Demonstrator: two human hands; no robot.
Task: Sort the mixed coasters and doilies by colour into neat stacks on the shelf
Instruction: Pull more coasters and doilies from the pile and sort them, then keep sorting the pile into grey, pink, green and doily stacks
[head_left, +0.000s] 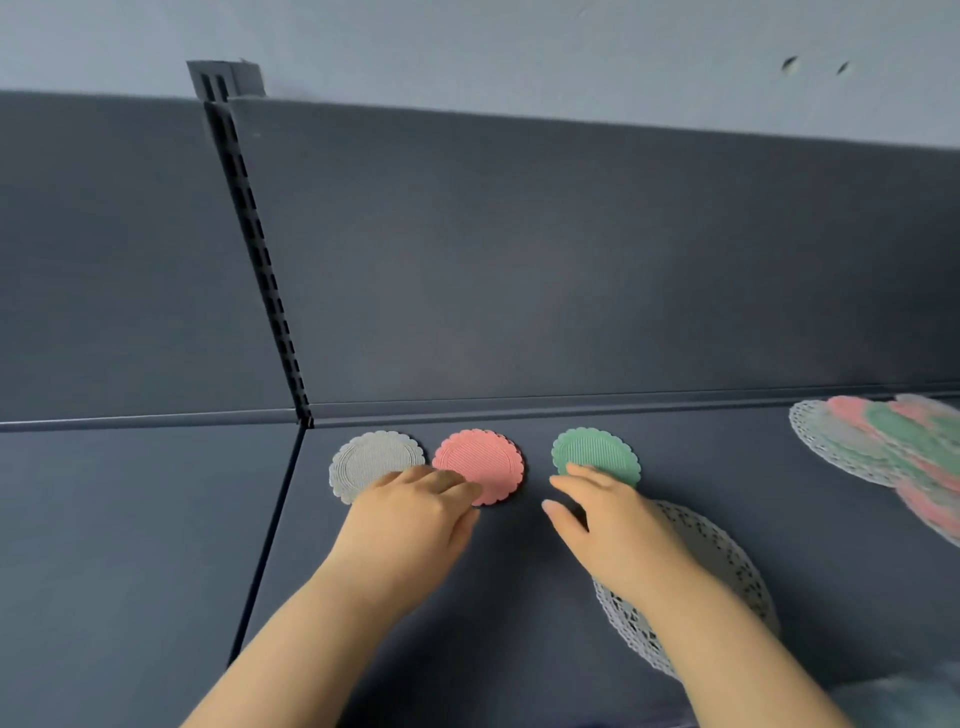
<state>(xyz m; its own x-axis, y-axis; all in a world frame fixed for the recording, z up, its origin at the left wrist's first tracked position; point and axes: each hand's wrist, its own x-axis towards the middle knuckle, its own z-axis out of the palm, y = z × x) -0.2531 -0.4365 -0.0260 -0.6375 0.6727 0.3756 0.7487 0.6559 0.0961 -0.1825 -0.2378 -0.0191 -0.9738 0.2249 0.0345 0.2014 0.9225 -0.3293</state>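
Three round scalloped coasters lie in a row near the back of the dark shelf: a grey coaster, a pink coaster and a green coaster. My left hand lies flat with its fingertips on the near edges of the grey and pink coasters. My right hand has straight fingers touching the green coaster's near edge. A white paper doily lies under my right forearm. A mixed pile of pink, green and grey coasters on a white doily sits at the far right.
The shelf's dark back panel rises just behind the coasters. A slotted upright and a seam divide this shelf from the one to the left.
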